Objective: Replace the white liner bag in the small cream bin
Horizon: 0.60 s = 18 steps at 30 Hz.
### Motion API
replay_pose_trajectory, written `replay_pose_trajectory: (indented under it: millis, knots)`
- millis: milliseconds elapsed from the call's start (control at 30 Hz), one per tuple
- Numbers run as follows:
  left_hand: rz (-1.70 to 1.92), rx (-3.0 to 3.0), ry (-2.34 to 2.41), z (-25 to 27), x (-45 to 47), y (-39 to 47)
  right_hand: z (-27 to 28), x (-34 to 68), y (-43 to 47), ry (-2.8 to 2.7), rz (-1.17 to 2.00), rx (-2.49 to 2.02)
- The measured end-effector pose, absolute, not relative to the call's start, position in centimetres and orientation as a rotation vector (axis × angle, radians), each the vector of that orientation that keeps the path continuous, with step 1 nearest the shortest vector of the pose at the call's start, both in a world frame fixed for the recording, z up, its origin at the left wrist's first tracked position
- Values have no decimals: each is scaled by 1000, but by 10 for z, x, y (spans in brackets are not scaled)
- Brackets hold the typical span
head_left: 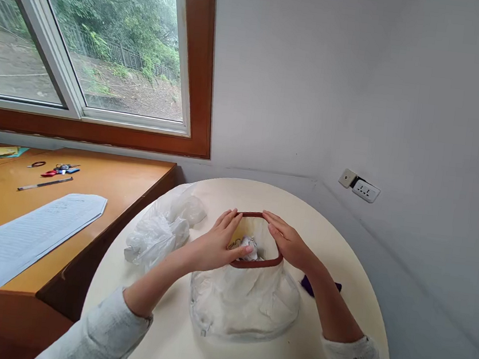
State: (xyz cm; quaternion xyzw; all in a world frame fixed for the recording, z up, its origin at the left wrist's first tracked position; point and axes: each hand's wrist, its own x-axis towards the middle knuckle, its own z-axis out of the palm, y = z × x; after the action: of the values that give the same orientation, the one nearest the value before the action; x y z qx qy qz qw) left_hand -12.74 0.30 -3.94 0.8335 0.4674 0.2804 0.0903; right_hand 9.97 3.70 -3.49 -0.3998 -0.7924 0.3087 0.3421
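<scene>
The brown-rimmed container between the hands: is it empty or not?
Not empty: through the open top of the container, crumpled white material shows inside.

Left hand (216, 246) and right hand (291, 243) apart, inward-facing, 2 forearms (162, 278) aslant.

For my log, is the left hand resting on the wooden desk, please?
No, the left hand is at the brown rim above the round table.
</scene>
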Motion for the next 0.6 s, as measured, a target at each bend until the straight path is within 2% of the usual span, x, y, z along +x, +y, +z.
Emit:
replay_pose_trajectory:
  millis: [133,333,600]
  knots:
    - [848,2486,1362,-41,-127,3,-40,100,37,-2061,796,-1062]
    - [657,2558,1453,-37,-125,-1,-36,97,35,-2107,780,-1119]
    - [752,2498,1380,-35,-123,-4,-29,94,28,-2142,796,-1178]
